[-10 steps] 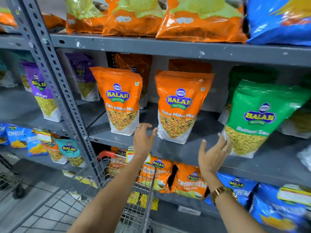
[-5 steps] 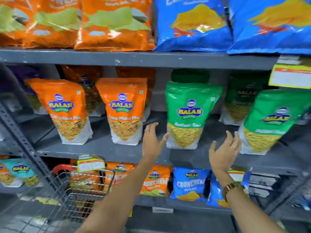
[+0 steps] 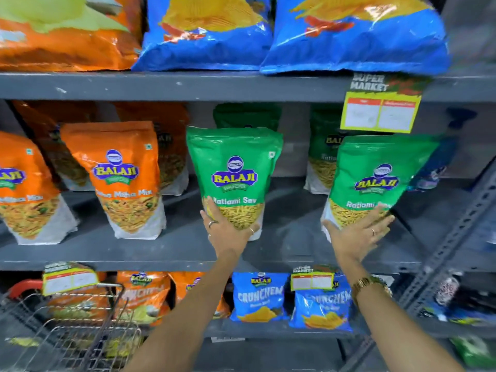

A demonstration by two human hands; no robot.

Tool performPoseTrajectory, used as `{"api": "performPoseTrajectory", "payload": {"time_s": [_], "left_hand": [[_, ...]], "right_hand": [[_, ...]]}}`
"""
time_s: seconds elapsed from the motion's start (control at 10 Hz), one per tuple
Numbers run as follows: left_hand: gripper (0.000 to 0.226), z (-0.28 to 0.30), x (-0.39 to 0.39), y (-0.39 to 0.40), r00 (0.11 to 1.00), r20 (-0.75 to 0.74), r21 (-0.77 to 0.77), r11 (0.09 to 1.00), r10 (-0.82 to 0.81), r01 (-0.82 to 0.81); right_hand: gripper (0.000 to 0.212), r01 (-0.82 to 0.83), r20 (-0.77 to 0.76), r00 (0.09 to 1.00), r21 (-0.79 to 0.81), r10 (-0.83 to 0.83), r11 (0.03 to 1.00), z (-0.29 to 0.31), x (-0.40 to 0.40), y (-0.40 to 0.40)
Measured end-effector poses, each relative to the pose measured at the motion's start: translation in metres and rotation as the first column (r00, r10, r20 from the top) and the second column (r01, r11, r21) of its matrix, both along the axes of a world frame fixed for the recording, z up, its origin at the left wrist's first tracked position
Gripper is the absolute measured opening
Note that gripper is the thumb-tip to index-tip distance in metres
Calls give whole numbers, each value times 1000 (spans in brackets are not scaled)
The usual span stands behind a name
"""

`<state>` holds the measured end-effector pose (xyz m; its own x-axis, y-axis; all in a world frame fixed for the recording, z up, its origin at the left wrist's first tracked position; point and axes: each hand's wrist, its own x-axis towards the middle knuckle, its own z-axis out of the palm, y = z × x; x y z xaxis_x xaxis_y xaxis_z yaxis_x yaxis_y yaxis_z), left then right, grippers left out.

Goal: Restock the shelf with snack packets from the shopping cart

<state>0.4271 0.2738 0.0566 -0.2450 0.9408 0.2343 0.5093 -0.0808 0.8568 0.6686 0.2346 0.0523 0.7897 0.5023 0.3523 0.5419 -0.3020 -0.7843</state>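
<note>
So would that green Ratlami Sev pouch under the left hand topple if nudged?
Probably. The green pouch stands tall on a narrow base, top leaning slightly. Its glossy film likely feels slippery and soft under the left hand. The sev fills mostly the bottom, which should steady it somewhat.

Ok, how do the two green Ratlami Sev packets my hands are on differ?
The left green packet stands upright, with the left hand cupping its base. The right green packet leans to the right, its top just under the yellow price tag, and the right hand lies flat against its lower front. Both share the same green Balaji design.
</note>
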Motion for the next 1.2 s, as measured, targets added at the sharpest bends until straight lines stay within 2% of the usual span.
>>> {"api": "performPoseTrajectory", "payload": {"time_s": [0.1, 0.3, 0.6, 1.0, 1.1, 1.2], "left_hand": [[135, -4, 8, 3, 999, -16, 3, 999, 49, -49], [132, -6, 24, 0, 999, -8, 18, 999, 32, -32], [130, -4, 41, -5, 1000, -2, -8, 1000, 27, -27], [129, 2, 37, -11, 998, -69, -71, 997, -3, -2], [118, 4, 32, -20, 996, -91, 12, 1000, 8, -7], [98, 9, 29, -28, 996, -82, 140, 990, 28, -16]], "right_hand": [[125, -93, 0, 996, 47, 93, 995, -9, 16, 3], [116, -132, 42, 991, 112, 128, 985, -17, 23, 0], [116, -126, 34, 992, 95, 123, 987, -18, 22, -2], [121, -93, 39, 995, 45, 91, 995, -16, 18, -4], [110, -66, 116, 992, 72, 57, 995, -12, 11, -12], [93, -84, 210, 976, 133, 55, 988, -4, 0, -19]]}}
